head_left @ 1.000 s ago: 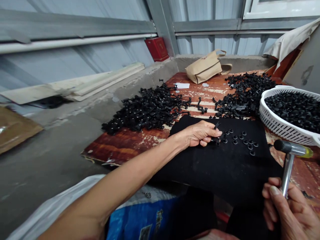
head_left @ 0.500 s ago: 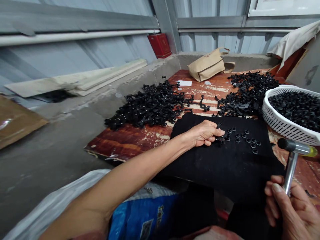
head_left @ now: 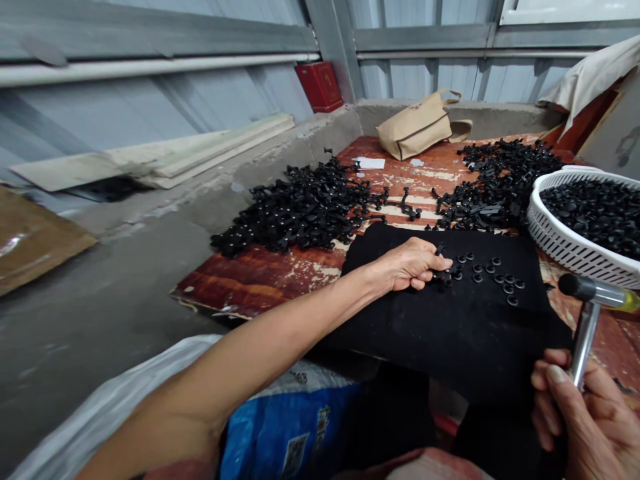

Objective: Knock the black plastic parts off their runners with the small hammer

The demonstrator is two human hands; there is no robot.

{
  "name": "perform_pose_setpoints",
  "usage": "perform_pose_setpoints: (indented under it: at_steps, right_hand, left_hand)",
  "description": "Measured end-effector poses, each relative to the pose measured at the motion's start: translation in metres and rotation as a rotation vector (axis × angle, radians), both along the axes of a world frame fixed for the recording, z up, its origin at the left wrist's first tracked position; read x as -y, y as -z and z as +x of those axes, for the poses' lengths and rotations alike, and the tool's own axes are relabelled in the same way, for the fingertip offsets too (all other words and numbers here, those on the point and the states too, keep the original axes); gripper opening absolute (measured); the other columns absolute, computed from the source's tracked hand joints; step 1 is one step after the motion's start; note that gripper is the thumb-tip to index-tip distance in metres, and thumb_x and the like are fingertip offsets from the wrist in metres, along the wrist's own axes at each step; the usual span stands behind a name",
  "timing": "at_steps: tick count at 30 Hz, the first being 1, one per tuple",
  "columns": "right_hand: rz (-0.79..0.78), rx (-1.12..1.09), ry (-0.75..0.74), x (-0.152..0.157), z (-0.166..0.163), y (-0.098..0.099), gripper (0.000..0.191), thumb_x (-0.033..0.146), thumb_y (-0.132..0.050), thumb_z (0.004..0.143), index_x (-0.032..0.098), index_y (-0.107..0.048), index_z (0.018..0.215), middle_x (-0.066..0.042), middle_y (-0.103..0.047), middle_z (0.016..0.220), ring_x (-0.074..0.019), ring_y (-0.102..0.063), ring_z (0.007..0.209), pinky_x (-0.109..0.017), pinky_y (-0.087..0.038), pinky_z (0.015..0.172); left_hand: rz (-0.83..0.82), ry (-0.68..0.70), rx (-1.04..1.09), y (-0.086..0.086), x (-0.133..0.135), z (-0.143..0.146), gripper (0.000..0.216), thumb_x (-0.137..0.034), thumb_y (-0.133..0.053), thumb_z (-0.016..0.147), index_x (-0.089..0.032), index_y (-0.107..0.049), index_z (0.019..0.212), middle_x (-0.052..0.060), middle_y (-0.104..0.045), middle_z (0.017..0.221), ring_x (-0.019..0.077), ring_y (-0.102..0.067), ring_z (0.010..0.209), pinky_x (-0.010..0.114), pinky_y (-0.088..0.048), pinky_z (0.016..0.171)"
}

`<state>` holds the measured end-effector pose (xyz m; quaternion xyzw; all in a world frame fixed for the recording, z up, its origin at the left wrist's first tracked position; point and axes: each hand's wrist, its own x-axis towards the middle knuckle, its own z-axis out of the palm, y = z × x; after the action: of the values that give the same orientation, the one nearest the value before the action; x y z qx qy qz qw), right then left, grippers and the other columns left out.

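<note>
My left hand (head_left: 414,263) is closed around a small black part (head_left: 441,249), whose ends stick out past the fingers; its full shape is hidden. Just right of that hand, several small round black pieces (head_left: 477,269) lie scattered on a black cloth (head_left: 425,333). At the lower right, my right hand (head_left: 575,413) grips the metal handle of a small mallet (head_left: 590,293). One face of the mallet head is black and the other is yellow. The head is raised at the cloth's right side, apart from the pieces.
Piles of black parts lie at the left (head_left: 300,207) and right back of the worn wooden table (head_left: 240,280). A white basket (head_left: 555,230) full of black pieces stands at right. Behind are a beige bag (head_left: 415,130) and a red tin (head_left: 319,87). A low concrete wall borders the left.
The whole view has shifted very slightly. Both hands keep the same grips and places, with no clear movement of the parts or mallet.
</note>
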<state>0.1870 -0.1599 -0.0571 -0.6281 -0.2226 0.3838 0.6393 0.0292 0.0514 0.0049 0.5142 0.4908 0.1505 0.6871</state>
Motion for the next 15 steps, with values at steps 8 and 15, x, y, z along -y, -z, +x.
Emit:
perform_pose_setpoints:
  at_steps: [8, 15]
  right_hand:
    - [-0.018, -0.009, -0.001, -0.0002, 0.0017, 0.0012, 0.036, 0.040, -0.076, 0.073, 0.021, -0.061, 0.098, -0.001, -0.063, 0.070, -0.0081, -0.046, 0.040, -0.020, -0.038, 0.031]
    - [-0.015, -0.005, 0.013, -0.0012, -0.0008, -0.0017, 0.036, 0.041, -0.077, 0.072, 0.021, -0.061, 0.097, -0.001, -0.062, 0.067, -0.0085, -0.045, 0.039, -0.020, -0.038, 0.030]
  left_hand:
    - [0.028, 0.010, -0.020, -0.0037, 0.0012, 0.0011, 0.034, -0.008, -0.057, 0.085, -0.018, -0.035, 0.061, -0.009, -0.034, 0.046, -0.0004, -0.023, 0.033, 0.014, -0.013, 0.033]
    - [0.009, -0.002, 0.007, -0.0035, -0.0002, 0.0009, 0.037, -0.009, -0.060, 0.083, -0.018, -0.033, 0.060, -0.010, -0.029, 0.046, -0.0002, -0.022, 0.032, 0.014, -0.012, 0.033]
